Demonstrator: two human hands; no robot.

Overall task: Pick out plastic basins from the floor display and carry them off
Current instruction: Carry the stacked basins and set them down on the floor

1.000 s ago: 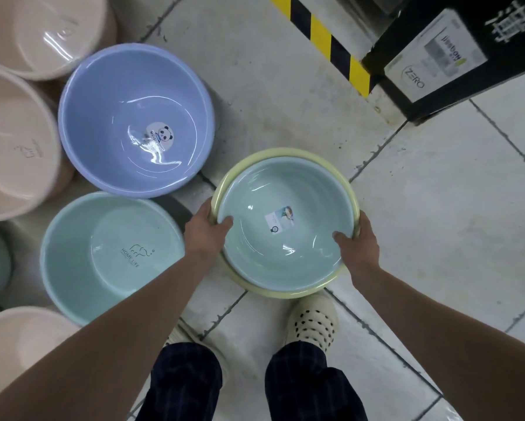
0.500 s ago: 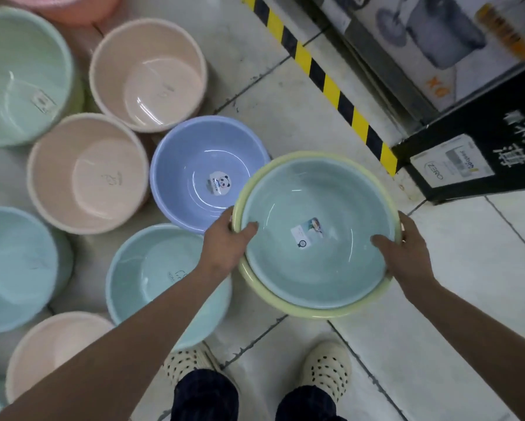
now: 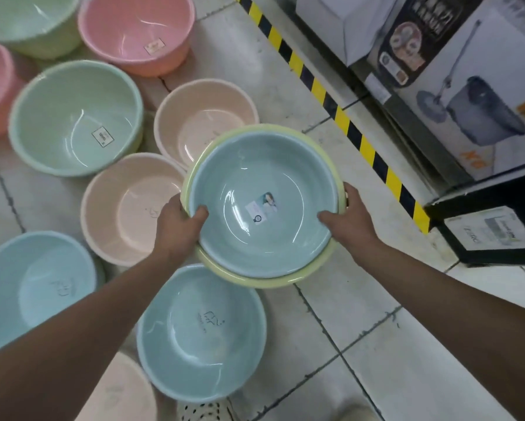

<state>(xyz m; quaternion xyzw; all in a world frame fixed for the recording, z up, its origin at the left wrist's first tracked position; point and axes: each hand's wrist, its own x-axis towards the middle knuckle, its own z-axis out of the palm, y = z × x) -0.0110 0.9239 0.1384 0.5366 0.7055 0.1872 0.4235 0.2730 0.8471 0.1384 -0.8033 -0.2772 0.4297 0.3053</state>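
Your left hand (image 3: 179, 226) is clamped on the left rim of the teal basin (image 3: 264, 205), thumb hooked inside the bowl and the other fingers hidden beneath the rim. Your right hand (image 3: 351, 221) grips the right rim the same way, thumb lying on the inner wall. The teal basin sits nested inside a pale yellow basin (image 3: 264, 279), whose rim shows around it as a crescent, widest at the bottom and upper left. The nested pair is at the centre of the frame, held above the floor display. A small label (image 3: 262, 206) is stuck on the teal basin's bottom.

Just below the pair, a light blue basin (image 3: 200, 335) rests on the tiled floor (image 3: 361, 344). To the left sit two beige basins (image 3: 127, 208), partly covered by the held pair. Farther toward the upper left are a mint green basin (image 3: 76, 117) and a pink basin (image 3: 136, 31). A yellow-and-black striped tape (image 3: 340, 117) runs diagonally down the right side, beside boxed mop sets (image 3: 474, 101).
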